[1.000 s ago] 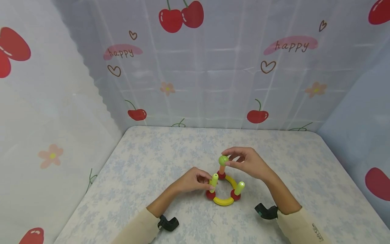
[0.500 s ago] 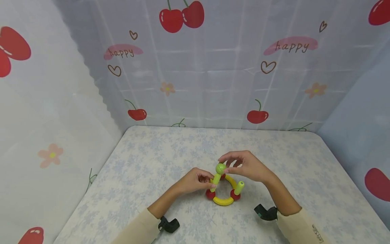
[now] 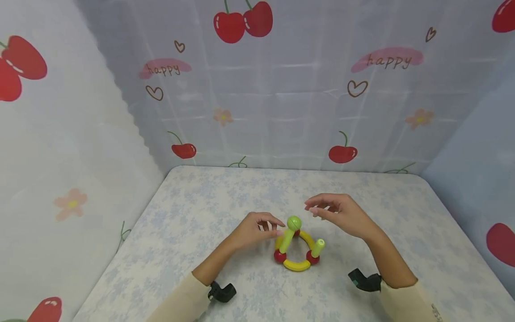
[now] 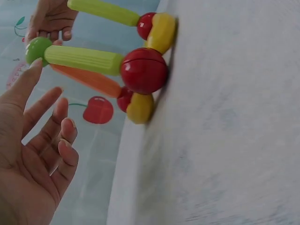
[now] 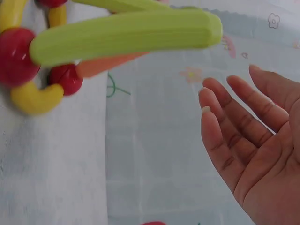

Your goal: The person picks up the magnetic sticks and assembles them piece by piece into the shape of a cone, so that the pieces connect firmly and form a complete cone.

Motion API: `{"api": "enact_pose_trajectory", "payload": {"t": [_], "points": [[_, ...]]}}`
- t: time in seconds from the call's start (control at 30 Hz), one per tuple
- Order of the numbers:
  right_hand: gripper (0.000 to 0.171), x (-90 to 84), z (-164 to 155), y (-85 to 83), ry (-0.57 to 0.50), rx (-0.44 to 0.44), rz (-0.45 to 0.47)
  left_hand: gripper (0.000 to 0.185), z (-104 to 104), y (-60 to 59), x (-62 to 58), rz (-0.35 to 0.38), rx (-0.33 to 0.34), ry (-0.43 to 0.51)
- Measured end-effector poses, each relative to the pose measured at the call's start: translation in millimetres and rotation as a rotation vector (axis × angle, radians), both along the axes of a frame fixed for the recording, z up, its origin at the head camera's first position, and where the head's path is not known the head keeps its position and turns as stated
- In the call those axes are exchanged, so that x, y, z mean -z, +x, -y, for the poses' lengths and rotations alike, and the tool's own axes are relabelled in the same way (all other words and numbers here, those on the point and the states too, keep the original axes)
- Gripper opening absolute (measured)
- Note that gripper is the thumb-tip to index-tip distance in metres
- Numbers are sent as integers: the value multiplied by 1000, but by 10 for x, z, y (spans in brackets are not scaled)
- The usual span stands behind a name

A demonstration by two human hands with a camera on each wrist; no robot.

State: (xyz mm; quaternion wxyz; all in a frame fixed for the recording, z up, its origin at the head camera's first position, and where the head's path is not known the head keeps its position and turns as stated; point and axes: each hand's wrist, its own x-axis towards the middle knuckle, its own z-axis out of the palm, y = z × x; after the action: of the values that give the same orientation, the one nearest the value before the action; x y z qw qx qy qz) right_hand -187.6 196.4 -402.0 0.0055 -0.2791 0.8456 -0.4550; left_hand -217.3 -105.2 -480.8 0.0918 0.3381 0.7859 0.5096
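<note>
A toy frame of magnetic rods and balls stands on the table. Its base ring joins red balls [image 3: 280,256] with curved yellow rods [image 3: 297,265]. A green ball [image 3: 294,222] tops the left green rod [image 4: 84,60], and an orange rod [image 4: 86,79] meets it from behind. The right green rod [image 3: 318,248] leans up with a free upper end. My left hand [image 3: 257,230] is beside the left green rod, fingers loosely spread, index fingertip right at the green ball in the left wrist view. My right hand [image 3: 342,217] hovers right of the ball, fingers relaxed, holding nothing.
The table [image 3: 209,197] has a pale blue floral covering. Behind it hangs a curtain [image 3: 265,98] printed with cherries, with more sheeting at both sides. A black wrist camera [image 3: 222,292] sits on the left sleeve, another black wrist camera [image 3: 365,280] on the right.
The green ball and the left green rod's top have come together. My right hand has let go of the ball and moved right. My left fingers have released the rod and risen slightly.
</note>
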Motion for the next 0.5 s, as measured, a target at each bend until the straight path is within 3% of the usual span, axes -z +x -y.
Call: {"api": "enact_pose_trajectory", "payload": {"t": [0.17,0.33,0.5], "points": [[18,69,-210,148,77,9,15,33,39,23,-194,94,-74,69],[21,197,-334,337,132,-61,100,41,-20,115,-306,98,-21,12],[29,275,-327,461,144,-96,148,45,-112,182,-294,78,12,-21]]}}
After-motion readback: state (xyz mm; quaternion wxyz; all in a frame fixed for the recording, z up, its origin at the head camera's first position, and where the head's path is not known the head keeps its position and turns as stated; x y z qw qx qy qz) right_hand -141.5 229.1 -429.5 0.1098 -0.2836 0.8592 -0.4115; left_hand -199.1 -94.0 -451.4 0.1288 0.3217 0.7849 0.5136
